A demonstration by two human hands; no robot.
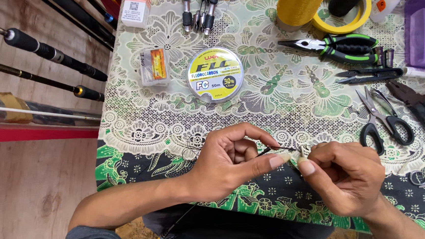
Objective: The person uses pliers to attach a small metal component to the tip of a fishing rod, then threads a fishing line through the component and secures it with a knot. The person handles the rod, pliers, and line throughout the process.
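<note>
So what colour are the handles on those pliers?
Black with bright green trim on the pliers, seen in the head view.

A small metal piece (303, 150) is pinched between thumb and forefinger of the left hand (229, 162) and the right hand (349, 177), held close together above the patterned table (292, 104). A round line spool (215, 74) is seen beyond them, with scissors (384, 120) and green-handled pliers (340, 46) lying further right.
</note>
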